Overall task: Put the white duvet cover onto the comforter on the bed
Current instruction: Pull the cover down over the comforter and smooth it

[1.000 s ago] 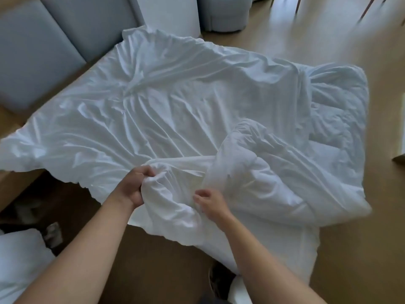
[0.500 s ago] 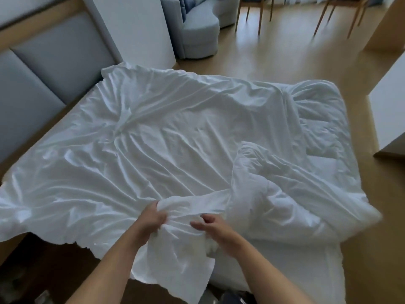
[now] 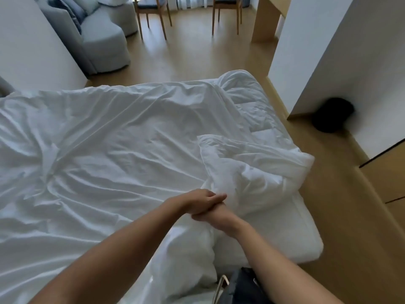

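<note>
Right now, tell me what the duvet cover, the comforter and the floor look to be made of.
Duvet cover: thin woven fabric, likely cotton, matte with a faint sheen; it lies in fine, sharp creases.
Comforter: padded, filled fabric, matte; it bunches in thick, puffy folds.
Floor: wood or wood-look laminate, smooth and semi-gloss; light tan with soft window reflections.

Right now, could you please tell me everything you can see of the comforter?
The comforter is white, puffy and quilted in squares. It lies along the right of the bed, partly under the creased duvet cover. Its far corner is bunched; a nearer part is folded over into a heap. The right forearm ends at that heap's near edge.
</note>
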Demonstrator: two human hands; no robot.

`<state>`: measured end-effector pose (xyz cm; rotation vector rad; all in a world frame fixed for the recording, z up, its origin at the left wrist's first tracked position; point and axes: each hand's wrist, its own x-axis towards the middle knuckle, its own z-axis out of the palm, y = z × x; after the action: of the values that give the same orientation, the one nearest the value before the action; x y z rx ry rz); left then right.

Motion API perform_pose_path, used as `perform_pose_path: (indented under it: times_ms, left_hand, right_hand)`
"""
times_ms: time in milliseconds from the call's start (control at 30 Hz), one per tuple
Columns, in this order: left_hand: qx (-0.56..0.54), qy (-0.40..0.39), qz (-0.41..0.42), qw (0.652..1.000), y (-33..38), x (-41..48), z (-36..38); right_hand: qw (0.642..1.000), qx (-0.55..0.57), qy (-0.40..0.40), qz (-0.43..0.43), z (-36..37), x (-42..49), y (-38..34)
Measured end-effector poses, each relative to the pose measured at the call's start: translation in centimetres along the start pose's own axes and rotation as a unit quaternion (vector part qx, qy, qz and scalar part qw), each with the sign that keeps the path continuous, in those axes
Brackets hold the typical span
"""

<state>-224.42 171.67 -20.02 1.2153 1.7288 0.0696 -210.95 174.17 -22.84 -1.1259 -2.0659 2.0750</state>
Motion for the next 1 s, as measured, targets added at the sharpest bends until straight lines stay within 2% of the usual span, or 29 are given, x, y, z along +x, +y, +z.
perform_pose_path:
  times_ms: [33,100,167,233,300,367,467,567,633,700,767,833,900,1000]
  left_hand:
    - [0.022,-0.002,-0.005,1.000,-0.1,0.3,-0.2]
    - [0.067,-0.013,0.006,0.998,0.1,0.9,-0.7]
    - [0.082,-0.037,0.013,0.996,0.5,1.4,-1.4]
    - [-0.009,-0.059,-0.018,0.998,0.7,1.4,-2.5]
    - [-0.122,-0.104,-0.056,0.985,0.7,1.2,-3.4]
    - [-0.143,-0.138,-0.062,0.978,0.5,1.4,-4.2]
    - [-0.142,-0.107,-0.053,0.983,0.6,2.1,-5.4]
    - [-0.197,-0.053,-0.029,0.979,1.0,2.7,-6.3]
    - [-0.221,-0.003,-0.021,0.975,1.3,3.2,-6.2]
    - [-0.227,0.031,-0.023,0.973,1.2,3.7,-6.1]
    - [-0.242,-0.002,-0.063,0.968,0.5,3.9,-6.2]
    - [-0.241,-0.094,-0.118,0.959,-0.5,3.8,-6.4]
    - [-0.193,-0.159,-0.114,0.961,-1.2,3.6,-6.4]
    - [-0.186,-0.127,-0.074,0.971,-1.1,3.2,-6.3]
  right_hand:
    - [0.999,0.029,0.017,0.018,-0.6,-0.4,-0.6]
    - [0.997,0.064,0.051,-0.005,-2.2,-0.4,-0.4]
    - [0.997,0.058,0.044,-0.006,-3.1,0.0,0.7]
    - [0.999,0.036,0.040,0.011,-3.7,0.6,1.1]
    - [0.998,0.042,0.035,0.026,-4.5,1.2,1.6]
    - [0.998,0.055,0.024,0.034,-4.9,1.4,1.1]
    - [0.986,0.152,-0.009,0.064,-5.2,2.0,0.5]
    - [0.957,0.249,-0.098,0.110,-6.6,2.5,0.1]
    - [0.951,0.239,-0.155,0.120,-7.8,2.9,-0.2]
    - [0.957,0.204,-0.171,0.117,-8.3,3.4,-0.3]
    - [0.966,0.179,-0.156,0.104,-8.8,3.9,0.2]
    - [0.974,0.151,-0.141,0.091,-9.1,4.0,0.5]
    - [0.980,0.131,-0.125,0.081,-9.2,4.2,0.1]
    - [0.987,0.118,-0.096,0.058,-9.1,4.6,-0.6]
